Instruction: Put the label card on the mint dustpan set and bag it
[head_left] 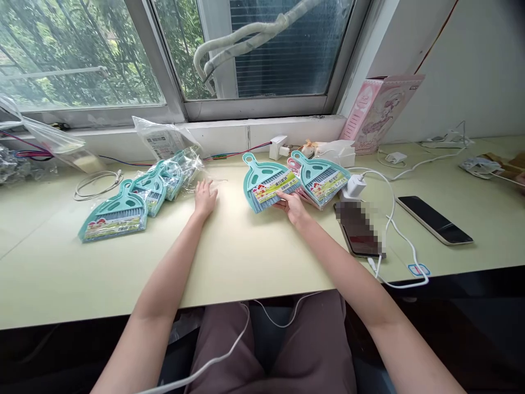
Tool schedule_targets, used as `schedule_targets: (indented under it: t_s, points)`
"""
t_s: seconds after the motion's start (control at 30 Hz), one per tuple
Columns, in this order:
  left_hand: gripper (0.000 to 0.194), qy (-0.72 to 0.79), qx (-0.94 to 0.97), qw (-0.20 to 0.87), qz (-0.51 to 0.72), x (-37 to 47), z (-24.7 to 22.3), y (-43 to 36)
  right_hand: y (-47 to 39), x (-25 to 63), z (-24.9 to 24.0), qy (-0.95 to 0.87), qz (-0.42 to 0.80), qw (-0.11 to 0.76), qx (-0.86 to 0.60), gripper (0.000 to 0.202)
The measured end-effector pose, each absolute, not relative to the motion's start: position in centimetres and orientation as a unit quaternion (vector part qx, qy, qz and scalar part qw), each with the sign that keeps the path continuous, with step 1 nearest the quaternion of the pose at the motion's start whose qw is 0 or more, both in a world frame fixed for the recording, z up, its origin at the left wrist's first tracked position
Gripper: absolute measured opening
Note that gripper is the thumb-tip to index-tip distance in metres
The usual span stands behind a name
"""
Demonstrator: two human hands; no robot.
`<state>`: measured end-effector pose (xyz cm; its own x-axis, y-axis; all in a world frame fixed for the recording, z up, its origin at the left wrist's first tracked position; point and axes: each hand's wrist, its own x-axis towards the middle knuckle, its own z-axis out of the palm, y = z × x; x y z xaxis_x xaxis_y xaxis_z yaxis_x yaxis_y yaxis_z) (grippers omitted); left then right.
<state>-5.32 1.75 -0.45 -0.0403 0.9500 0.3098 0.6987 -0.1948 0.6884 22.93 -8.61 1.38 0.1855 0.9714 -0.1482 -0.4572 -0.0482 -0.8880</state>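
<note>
Right hand: the right hand [294, 207] reaches forward over the pale green desk [254, 257], its fingertips pinching the lower bristle edge of a teal plastic mini dustpan-and-brush set with a printed paper label [268, 186].
Held set: it lies flat near the middle of the desk, handle pointing towards the window, just left of a small stack of similar teal and pink dustpan sets [322, 180], whose edges it touches or overlaps.
Left hand: the left hand [204, 198] rests palm down on the desk with fingers loosely spread, gripping nothing; its fingertips lie just beside clear plastic wrapping [186, 164].
Left row: an overlapping row of wrapped teal dustpan sets [135, 205] runs from that wrapping towards the left front of the desk.
Right side: a white charger with its cable [356, 186] sits beside the stack; a dark smartphone [435, 220] lies further right, well apart from both hands.
Back edge: a pink printed box [381, 109] leans against the wall by the window sill.
</note>
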Motion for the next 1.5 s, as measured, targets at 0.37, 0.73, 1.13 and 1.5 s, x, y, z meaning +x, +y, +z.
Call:
schedule_targets:
  t_s: [0.37,0.73,1.13,1.5]
  points:
    - [0.029,0.489,0.753,0.289,0.332,-3.4,1.0,-0.5,-8.6,23.5,1.6,-0.262,0.558,0.654,-0.439,0.023]
    - [0.054,0.443,0.845,0.171,0.246,-3.8,-0.2,0.0,-8.8,23.5,1.9,-0.274,0.566,0.638,-0.445,0.023]
    - [0.019,0.619,0.707,0.102,0.327,-4.8,0.2,-0.2,-9.3,23.0,2.4,-0.343,0.6,0.563,-0.454,0.015]
    - [0.007,0.672,0.633,0.006,0.383,-4.9,0.7,-0.3,-9.2,22.9,2.1,-0.431,0.634,0.435,-0.472,0.013]
